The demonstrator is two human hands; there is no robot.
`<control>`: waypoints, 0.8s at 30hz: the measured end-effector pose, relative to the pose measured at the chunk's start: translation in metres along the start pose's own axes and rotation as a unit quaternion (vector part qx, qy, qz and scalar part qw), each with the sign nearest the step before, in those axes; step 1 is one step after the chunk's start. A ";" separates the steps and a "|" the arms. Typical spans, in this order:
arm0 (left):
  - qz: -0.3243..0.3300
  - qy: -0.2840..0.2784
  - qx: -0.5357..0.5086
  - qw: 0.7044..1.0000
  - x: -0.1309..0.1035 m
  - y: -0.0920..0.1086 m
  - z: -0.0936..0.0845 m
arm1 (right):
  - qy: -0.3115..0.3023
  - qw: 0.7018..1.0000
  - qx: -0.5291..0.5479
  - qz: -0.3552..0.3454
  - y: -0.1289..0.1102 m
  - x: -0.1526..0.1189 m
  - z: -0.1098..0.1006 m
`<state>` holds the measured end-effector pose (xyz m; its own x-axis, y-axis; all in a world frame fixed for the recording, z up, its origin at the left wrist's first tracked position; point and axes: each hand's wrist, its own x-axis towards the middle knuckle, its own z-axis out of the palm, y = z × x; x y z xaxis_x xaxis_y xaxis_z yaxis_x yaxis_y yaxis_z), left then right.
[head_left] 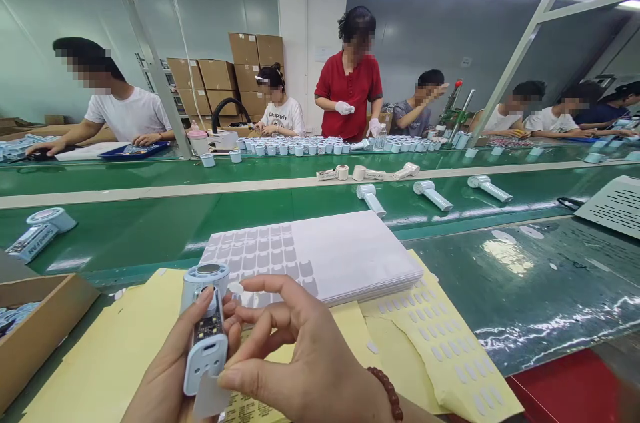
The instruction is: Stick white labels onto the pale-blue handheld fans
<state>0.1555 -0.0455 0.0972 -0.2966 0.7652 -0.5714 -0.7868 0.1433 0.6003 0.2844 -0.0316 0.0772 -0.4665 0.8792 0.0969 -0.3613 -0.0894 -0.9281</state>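
My left hand point(167, 360) is wrapped around a light-blue handheld fan point(206, 356), its round head point(206, 271) pointing away from me. A dark strip with small electronic parts point(209, 326) shows along the handle. My right hand point(320, 350) pinches a pale grey sticker point(212, 398) by its edge, at the near end of the handle; whether it touches the fan I cannot tell. Just beyond both hands lies a stack of white sticker sheets point(360, 250), the top one bearing rows of grey stickers point(265, 243) on its left part.
Yellow backing paper point(430, 336) with small oval stickers lies under the stack. A cardboard box point(45, 336) stands at left. Across the green conveyor belt point(280, 203), fans point(433, 196) lie spaced out. Several co-workers point(347, 90) sit or stand opposite, behind rows of blue fan parts point(295, 146).
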 end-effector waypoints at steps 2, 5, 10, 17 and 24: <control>0.000 0.008 -0.007 1.000 -0.002 -0.001 0.001 | 0.012 1.000 -0.004 0.000 0.002 0.001 0.002; 0.030 0.000 -0.011 0.999 -0.004 -0.001 0.002 | 0.016 1.000 -0.017 -0.009 0.003 0.002 0.005; 0.060 -0.008 0.013 0.998 -0.003 -0.002 -0.001 | 0.023 0.999 -0.036 0.005 0.000 0.004 0.006; 0.051 -0.018 -0.001 0.999 0.012 -0.003 -0.011 | 0.037 0.997 -0.055 0.030 -0.007 0.004 0.007; 0.053 -0.032 -0.023 0.998 0.017 -0.003 -0.019 | 0.042 0.997 -0.053 0.029 -0.006 0.002 0.008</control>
<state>0.1421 -0.0454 0.0752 -0.3446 0.8137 -0.4681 -0.7780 0.0314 0.6275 0.2789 -0.0331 0.0863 -0.4134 0.9104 0.0154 -0.2466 -0.0957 -0.9644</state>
